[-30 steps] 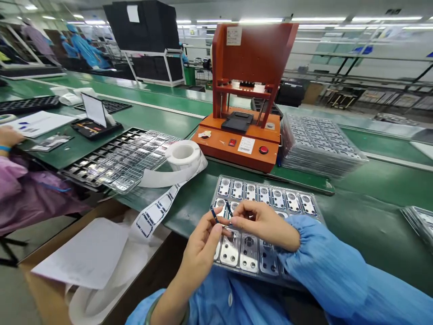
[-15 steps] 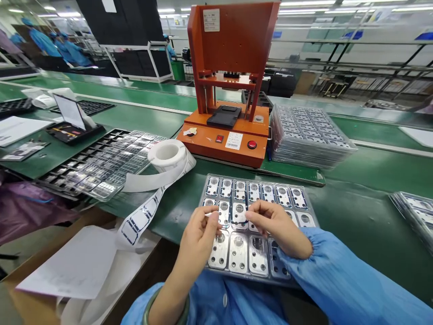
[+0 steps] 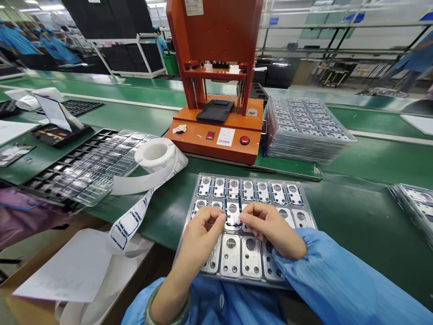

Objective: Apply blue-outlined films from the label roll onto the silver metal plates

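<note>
My left hand [image 3: 202, 237] and my right hand [image 3: 272, 228] meet over a clear plastic tray [image 3: 307, 196] of silver metal plates. Between my pinched fingertips is a thin dark-blue adhesive frame [image 3: 233, 224], held by its two sides. It lies over or just above one metal plate [image 3: 232, 211] in the middle row; whether it touches is too fine to tell. Plates in the back row, such as this one [image 3: 248, 190], have dark-blue edging. Front-row plates [image 3: 231, 257] look bare silver. My hands hide part of the middle row.
Behind the tray stands an orange press [image 3: 216, 140] with a black fixture [image 3: 215, 110]. Stacked trays [image 3: 304, 131] sit to its right, more trays [image 3: 414, 207] at far right. To the left lie a label roll [image 3: 155, 153], its trailing strip [image 3: 130, 219], and a black grid tray [image 3: 50, 180].
My view has turned slightly, so the bench things sit further left. Both hands remain pinched on the adhesive frame at the same plate, with only slight finger movement.
</note>
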{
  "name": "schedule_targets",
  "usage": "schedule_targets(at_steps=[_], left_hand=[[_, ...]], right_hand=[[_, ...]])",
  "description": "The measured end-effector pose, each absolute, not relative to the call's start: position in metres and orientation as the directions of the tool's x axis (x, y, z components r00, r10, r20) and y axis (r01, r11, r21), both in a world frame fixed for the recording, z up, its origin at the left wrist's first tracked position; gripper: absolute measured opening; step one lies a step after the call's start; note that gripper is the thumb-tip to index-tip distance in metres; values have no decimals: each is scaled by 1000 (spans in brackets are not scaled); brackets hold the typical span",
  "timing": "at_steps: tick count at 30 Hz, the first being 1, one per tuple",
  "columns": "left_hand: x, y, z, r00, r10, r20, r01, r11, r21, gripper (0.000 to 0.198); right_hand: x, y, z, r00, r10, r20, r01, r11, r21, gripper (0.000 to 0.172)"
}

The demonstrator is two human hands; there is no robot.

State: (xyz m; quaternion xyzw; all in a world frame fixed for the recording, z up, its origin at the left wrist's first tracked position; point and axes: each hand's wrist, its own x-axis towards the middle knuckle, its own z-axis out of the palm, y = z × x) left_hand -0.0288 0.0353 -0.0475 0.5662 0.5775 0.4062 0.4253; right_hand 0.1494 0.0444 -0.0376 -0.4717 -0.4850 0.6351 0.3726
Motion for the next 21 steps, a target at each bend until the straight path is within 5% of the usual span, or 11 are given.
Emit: schedule_targets(at_steps=[21], left_hand=[[-30,34,-48,55,997,-51,319,31,947,18]], right_hand=[[151,45,-39,-287,923,-258,65,-250,-966,31]])
